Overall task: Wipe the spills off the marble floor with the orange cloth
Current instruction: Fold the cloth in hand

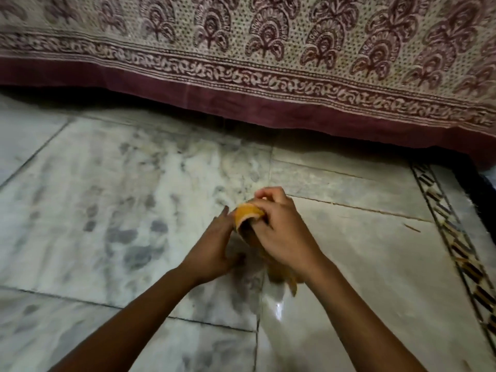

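Both bare forearms reach forward from the lower edge, and between them the orange cloth is held bunched above the marble floor, its lower end hanging blurred. Right hand is closed over the cloth's top fold; left hand is cupped against its side, fingers partly hidden. Beyond hangs a maroon-bordered printed bedcover; an inlaid floor border runs at right.

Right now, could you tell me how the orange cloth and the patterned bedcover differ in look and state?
The orange cloth is plain and bunched between the left hand and right hand; the patterned bedcover is printed maroon on cream and hangs untouched. The cloth looks far smaller than the bedcover. Both are fabric, above the marble floor.
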`<control>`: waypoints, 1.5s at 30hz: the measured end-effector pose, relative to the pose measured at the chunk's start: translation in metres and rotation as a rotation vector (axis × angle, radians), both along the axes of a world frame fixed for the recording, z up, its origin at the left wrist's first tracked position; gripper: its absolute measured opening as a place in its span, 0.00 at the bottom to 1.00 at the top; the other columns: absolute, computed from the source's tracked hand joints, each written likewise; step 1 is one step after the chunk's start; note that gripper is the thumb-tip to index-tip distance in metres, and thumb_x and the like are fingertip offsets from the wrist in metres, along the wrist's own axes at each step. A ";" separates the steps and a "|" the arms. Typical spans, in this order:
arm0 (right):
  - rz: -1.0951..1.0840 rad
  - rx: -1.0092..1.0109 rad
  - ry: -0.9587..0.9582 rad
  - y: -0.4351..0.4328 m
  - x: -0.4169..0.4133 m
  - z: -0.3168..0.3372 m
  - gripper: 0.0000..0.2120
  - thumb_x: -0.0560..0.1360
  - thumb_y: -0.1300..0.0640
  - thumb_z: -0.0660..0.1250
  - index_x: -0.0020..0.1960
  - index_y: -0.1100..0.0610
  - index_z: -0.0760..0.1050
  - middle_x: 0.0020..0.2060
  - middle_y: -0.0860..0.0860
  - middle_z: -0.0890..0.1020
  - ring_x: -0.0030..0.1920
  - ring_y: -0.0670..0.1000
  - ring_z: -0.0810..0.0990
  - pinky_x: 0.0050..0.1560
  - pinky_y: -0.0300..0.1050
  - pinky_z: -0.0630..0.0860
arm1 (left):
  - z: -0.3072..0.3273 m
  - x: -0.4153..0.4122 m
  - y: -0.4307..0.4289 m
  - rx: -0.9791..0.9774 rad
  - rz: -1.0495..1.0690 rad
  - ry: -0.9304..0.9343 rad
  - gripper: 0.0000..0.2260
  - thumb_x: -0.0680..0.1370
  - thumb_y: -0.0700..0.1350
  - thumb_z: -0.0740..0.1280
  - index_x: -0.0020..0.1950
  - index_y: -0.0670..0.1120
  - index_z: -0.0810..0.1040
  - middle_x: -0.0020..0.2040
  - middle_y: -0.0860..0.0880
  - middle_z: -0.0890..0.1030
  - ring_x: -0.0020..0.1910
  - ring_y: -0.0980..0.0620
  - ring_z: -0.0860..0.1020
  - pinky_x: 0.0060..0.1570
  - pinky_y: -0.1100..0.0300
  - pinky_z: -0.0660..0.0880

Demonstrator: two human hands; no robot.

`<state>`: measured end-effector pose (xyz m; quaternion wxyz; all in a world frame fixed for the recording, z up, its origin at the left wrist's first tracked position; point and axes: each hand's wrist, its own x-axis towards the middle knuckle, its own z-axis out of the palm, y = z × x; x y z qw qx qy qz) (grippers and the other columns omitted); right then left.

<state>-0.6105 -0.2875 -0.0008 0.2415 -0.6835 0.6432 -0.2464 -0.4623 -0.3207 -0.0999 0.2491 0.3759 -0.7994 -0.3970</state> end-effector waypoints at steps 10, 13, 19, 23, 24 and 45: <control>-0.174 -0.196 -0.393 -0.051 -0.001 0.074 0.11 0.77 0.58 0.63 0.38 0.49 0.77 0.34 0.48 0.81 0.37 0.46 0.78 0.40 0.43 0.75 | 0.088 0.001 -0.003 0.189 0.297 0.450 0.03 0.76 0.44 0.65 0.45 0.47 0.79 0.37 0.55 0.81 0.37 0.56 0.79 0.40 0.57 0.76; -0.185 -0.279 -0.343 -0.051 0.009 0.074 0.13 0.75 0.54 0.66 0.33 0.54 0.74 0.28 0.50 0.77 0.30 0.44 0.73 0.34 0.43 0.70 | 0.109 0.000 0.001 0.146 0.466 0.672 0.12 0.77 0.59 0.57 0.54 0.55 0.73 0.46 0.58 0.81 0.46 0.59 0.80 0.45 0.61 0.76; -0.165 -0.435 -0.047 -0.053 0.008 0.083 0.07 0.71 0.48 0.71 0.37 0.50 0.78 0.28 0.44 0.77 0.32 0.44 0.75 0.34 0.44 0.73 | 0.112 0.002 0.009 -0.429 0.322 0.204 0.36 0.73 0.52 0.65 0.73 0.64 0.45 0.37 0.58 0.76 0.35 0.58 0.78 0.33 0.74 0.72; -0.333 -0.594 -0.014 -0.058 -0.037 0.088 0.08 0.72 0.48 0.69 0.38 0.51 0.78 0.27 0.42 0.74 0.30 0.42 0.71 0.33 0.44 0.70 | 0.120 0.027 -0.013 -0.500 0.017 -0.115 0.22 0.76 0.52 0.59 0.67 0.70 0.61 0.59 0.55 0.77 0.49 0.53 0.80 0.45 0.60 0.79; -0.357 -0.673 -0.028 -0.054 -0.043 0.086 0.08 0.73 0.49 0.68 0.39 0.52 0.78 0.28 0.42 0.74 0.29 0.42 0.70 0.32 0.43 0.69 | 0.123 0.031 -0.019 -0.426 0.025 -0.128 0.21 0.77 0.48 0.62 0.65 0.70 0.65 0.59 0.55 0.78 0.51 0.54 0.79 0.46 0.61 0.78; 0.112 0.253 -0.637 -0.039 -0.006 0.021 0.05 0.69 0.60 0.73 0.42 0.52 0.79 0.36 0.44 0.84 0.40 0.43 0.83 0.42 0.36 0.80 | 0.119 0.039 -0.041 0.987 -0.129 1.044 0.31 0.70 0.63 0.66 0.67 0.45 0.72 0.61 0.40 0.78 0.61 0.42 0.75 0.59 0.49 0.72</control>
